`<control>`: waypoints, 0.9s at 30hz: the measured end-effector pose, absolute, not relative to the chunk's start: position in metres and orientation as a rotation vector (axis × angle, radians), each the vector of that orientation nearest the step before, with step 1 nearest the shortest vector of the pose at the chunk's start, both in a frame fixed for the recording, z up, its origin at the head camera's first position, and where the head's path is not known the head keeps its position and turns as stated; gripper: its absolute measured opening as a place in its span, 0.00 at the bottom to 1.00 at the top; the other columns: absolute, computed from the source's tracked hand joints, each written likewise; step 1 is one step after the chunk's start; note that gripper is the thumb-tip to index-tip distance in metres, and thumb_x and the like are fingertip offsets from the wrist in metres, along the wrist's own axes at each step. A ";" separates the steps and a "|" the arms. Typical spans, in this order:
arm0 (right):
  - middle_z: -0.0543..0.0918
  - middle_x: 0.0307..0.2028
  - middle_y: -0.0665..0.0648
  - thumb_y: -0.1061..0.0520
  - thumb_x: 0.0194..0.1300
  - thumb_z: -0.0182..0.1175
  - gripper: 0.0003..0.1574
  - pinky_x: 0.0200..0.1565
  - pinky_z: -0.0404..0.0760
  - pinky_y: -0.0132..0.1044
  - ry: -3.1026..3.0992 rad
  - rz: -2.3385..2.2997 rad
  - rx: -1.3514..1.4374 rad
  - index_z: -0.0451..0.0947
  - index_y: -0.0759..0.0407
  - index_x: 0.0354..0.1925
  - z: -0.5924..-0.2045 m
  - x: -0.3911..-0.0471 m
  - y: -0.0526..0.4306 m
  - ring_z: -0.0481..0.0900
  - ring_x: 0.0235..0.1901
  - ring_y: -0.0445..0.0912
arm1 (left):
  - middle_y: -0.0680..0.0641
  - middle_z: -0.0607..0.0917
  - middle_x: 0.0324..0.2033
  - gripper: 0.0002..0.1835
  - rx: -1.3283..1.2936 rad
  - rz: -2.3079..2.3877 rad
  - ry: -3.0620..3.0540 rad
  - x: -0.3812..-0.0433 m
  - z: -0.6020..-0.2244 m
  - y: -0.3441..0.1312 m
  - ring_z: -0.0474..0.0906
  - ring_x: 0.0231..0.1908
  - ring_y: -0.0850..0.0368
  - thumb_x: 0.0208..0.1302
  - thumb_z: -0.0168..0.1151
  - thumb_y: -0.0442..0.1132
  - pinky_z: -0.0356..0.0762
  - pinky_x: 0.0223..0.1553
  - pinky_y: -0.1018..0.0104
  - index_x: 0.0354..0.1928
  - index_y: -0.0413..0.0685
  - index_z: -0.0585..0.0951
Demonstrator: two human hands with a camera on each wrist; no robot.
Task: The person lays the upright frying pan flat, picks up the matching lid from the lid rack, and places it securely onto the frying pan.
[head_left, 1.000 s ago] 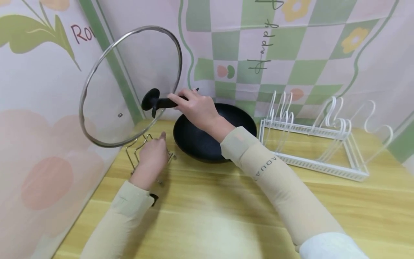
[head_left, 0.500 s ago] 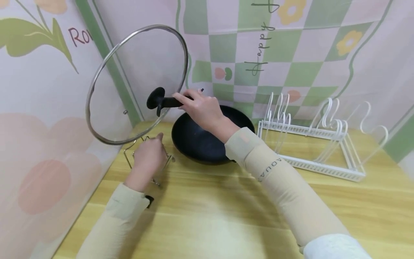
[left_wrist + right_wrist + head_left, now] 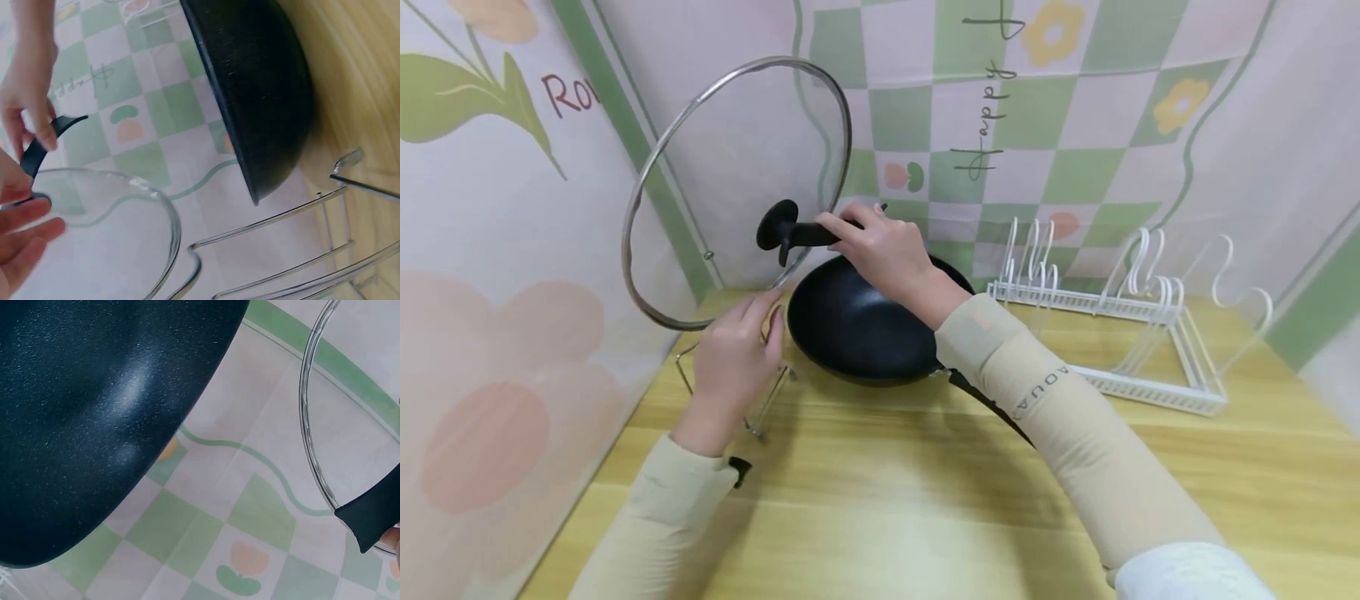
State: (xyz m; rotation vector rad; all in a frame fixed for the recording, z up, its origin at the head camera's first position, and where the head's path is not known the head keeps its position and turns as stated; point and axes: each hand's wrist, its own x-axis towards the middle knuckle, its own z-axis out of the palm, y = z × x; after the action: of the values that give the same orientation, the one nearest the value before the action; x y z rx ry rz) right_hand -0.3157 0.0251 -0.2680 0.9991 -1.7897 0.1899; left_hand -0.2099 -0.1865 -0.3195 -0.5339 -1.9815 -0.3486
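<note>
My right hand [image 3: 889, 257] grips the black handle [image 3: 814, 234] of a round glass pot lid [image 3: 715, 192] with a metal rim. The lid stands on edge above the back left of the table, its knob facing me. Below its rim is a silver wire rack [image 3: 769, 404], partly hidden behind my left hand [image 3: 735, 357]. That hand hovers over the rack, with fingertips near the lid's lower edge; in the left wrist view its fingers [image 3: 28, 228] reach out loosely with nothing in them. The right wrist view shows the lid's dark handle [image 3: 375, 509] at its edge.
A black frying pan [image 3: 868, 329] sits right of the wire rack, its handle [image 3: 988, 402] running under my right forearm. Farther right stands a white rack [image 3: 1150, 385] with tall curved dividers. Printed cloth walls [image 3: 512, 333] close off the left and back.
The left hand has lifted off the wire rack, its fingers loosening toward the lid's lower rim. The lid in the right hand has shifted slightly right in view, as the whole scene drifts left.
</note>
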 end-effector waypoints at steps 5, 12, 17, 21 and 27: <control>0.82 0.42 0.58 0.54 0.68 0.70 0.18 0.28 0.88 0.50 -1.843 0.257 1.009 0.83 0.52 0.55 -0.268 -0.315 0.033 0.83 0.23 0.54 | 0.39 0.89 0.33 0.06 -0.599 -0.431 -1.689 -0.209 -0.313 -0.191 0.85 0.27 0.41 0.63 0.66 0.25 0.85 0.27 0.49 0.40 0.34 0.87; 0.82 0.43 0.59 0.56 0.68 0.69 0.18 0.25 0.85 0.51 -1.891 0.329 1.026 0.83 0.54 0.56 -0.268 -0.317 0.044 0.78 0.22 0.55 | 0.35 0.86 0.30 0.08 -0.519 -0.587 -1.387 -0.216 -0.309 -0.201 0.82 0.28 0.36 0.52 0.72 0.23 0.87 0.36 0.52 0.35 0.33 0.87; 0.82 0.42 0.59 0.56 0.67 0.70 0.19 0.35 0.88 0.54 -1.896 0.295 1.012 0.83 0.53 0.56 -0.267 -0.318 0.051 0.76 0.18 0.53 | 0.35 0.82 0.25 0.07 -0.477 -0.649 -1.259 -0.218 -0.311 -0.202 0.75 0.25 0.35 0.47 0.70 0.18 0.80 0.44 0.73 0.29 0.31 0.83; 0.82 0.42 0.59 0.54 0.67 0.71 0.19 0.33 0.88 0.54 -1.895 0.274 1.001 0.84 0.53 0.55 -0.267 -0.318 0.056 0.76 0.17 0.53 | 0.34 0.78 0.25 0.07 -0.436 -0.723 -1.219 -0.216 -0.313 -0.203 0.73 0.26 0.39 0.49 0.69 0.18 0.75 0.45 0.78 0.28 0.31 0.80; 0.83 0.42 0.60 0.51 0.67 0.70 0.19 0.25 0.84 0.52 -1.885 0.261 0.980 0.84 0.54 0.54 -0.266 -0.317 0.063 0.76 0.18 0.54 | 0.48 0.80 0.35 0.07 -0.350 -0.958 -1.250 -0.214 -0.315 -0.207 0.78 0.39 0.56 0.53 0.68 0.17 0.84 0.45 0.72 0.34 0.27 0.79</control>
State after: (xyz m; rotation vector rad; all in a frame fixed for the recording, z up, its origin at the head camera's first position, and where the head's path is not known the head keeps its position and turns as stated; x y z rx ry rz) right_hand -0.3171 0.0629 -0.2660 0.9798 -1.8851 0.2611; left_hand -0.2140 -0.2073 -0.3148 -0.3496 -1.2495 -0.9580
